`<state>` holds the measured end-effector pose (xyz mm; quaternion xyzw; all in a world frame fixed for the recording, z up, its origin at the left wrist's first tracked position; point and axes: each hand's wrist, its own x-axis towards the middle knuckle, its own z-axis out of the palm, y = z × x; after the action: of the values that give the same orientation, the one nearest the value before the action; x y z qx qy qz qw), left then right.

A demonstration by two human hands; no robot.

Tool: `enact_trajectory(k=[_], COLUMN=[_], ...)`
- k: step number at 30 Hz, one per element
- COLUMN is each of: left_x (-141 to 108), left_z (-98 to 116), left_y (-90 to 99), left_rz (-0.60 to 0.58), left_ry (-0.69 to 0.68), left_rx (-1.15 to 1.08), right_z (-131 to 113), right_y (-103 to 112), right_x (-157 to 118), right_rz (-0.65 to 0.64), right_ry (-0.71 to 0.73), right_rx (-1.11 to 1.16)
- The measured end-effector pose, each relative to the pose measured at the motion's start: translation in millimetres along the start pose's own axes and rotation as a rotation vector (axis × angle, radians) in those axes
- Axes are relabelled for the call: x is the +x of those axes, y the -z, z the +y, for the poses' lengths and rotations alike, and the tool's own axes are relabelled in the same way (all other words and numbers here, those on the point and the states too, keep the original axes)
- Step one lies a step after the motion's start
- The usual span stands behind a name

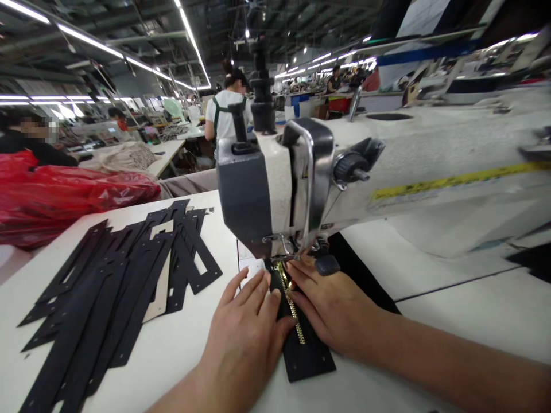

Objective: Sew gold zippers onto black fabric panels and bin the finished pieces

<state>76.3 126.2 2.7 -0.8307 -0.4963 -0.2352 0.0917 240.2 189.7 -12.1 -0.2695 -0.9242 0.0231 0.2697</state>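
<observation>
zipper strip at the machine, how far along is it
Looks done: the gold zipper lies lengthwise along the black strip. In hand: the left hand and right hand rest on the strip at the sewing machine; how much is stitched is hidden. Probably left: the piled black pieces, some showing open slots and none a visible zipper.

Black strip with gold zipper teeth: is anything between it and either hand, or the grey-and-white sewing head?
Nothing visible: the left hand and the right hand both touch the strip, whose far end reaches beneath the sewing head. Fingers hide some detail there.
</observation>
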Motion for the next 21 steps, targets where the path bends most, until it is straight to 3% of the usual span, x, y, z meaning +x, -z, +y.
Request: enact_trajectory(k=[7, 21], left_x=[1.0, 2.9], left_z=[0.3, -5.2], left_y=[0.5, -2.1], left_rz=[0.009, -0.004], left_ry=[0.026, -0.012], left_rx=[0.038, 0.048], right_z=[3.7, 6.4], right_y=[-0.9, -3.5], right_x=[-0.4, 3.4], right_rz=[0.008, 0.05], right_ry=[-0.074, -0.054], right_rx=[0.089, 0.031])
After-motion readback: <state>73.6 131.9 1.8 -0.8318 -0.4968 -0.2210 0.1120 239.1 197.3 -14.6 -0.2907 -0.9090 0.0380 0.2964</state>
